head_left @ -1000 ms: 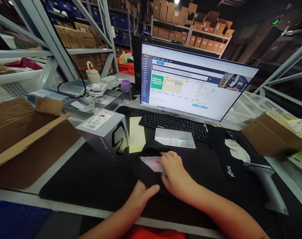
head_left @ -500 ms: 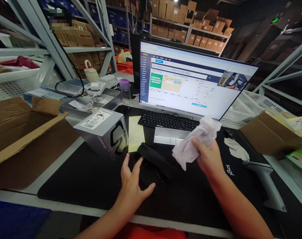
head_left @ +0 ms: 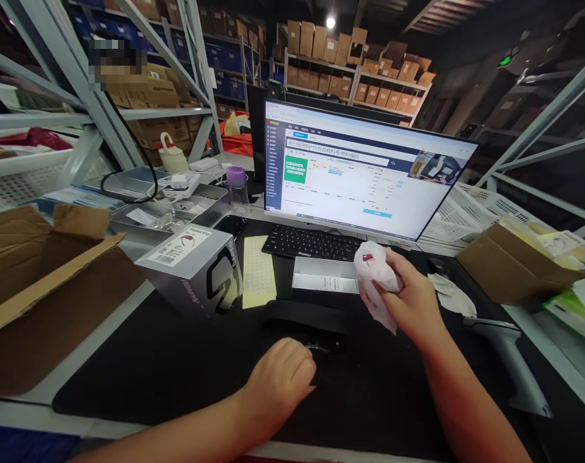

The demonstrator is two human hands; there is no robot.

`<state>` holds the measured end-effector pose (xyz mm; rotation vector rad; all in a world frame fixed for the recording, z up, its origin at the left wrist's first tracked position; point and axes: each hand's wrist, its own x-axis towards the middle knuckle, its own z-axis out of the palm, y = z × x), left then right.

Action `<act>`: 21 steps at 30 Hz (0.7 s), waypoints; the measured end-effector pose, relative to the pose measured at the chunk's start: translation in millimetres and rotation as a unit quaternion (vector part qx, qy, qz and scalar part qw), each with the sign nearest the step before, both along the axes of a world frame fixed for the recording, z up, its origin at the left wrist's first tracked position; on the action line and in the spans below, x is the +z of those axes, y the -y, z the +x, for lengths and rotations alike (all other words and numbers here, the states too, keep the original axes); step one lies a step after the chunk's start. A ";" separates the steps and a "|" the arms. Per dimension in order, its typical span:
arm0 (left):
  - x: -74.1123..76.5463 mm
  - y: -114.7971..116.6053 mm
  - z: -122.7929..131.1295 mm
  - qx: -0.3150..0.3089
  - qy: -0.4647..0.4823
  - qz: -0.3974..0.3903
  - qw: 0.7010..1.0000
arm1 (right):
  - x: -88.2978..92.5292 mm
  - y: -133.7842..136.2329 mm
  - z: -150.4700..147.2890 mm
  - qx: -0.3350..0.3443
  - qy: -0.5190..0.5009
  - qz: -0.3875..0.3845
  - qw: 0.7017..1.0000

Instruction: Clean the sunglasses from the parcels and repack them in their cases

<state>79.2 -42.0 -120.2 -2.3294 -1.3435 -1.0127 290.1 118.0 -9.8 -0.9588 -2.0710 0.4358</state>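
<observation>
My right hand (head_left: 412, 289) is closed on a crumpled white wrapping (head_left: 376, 273), soft and thin like tissue, held above the desk mat. A small dark red patch shows at its top; what is inside is hidden. My left hand (head_left: 285, 373), curled with the knuckles up, rests at the near edge of a black case (head_left: 306, 318). Its fingers point down and away, so what they hold, if anything, cannot be made out. Beyond the case lies a silver-white flat box (head_left: 321, 275). A grey printed product box (head_left: 190, 270) stands left of it, beside a yellow label sheet (head_left: 258, 273).
A monitor (head_left: 350, 173) and a black keyboard (head_left: 311, 244) stand at the back. Open cardboard boxes flank the mat, one at the left (head_left: 51, 308) and one at the right (head_left: 509, 263). A barcode scanner (head_left: 514, 360) lies on the right. A purple-capped bottle (head_left: 237, 186) stands behind.
My left hand has gone from spread fingers to a curled shape and moved right, nearer the black case. My right hand has turned the white wrapping, and the red patch now shows.
</observation>
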 end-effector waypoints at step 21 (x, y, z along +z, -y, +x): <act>29.6 -31.3 -19.8 -0.071 0.226 -0.062 0.970 | -72.7 55.3 -73.2 0.175 -0.259 0.038 0.949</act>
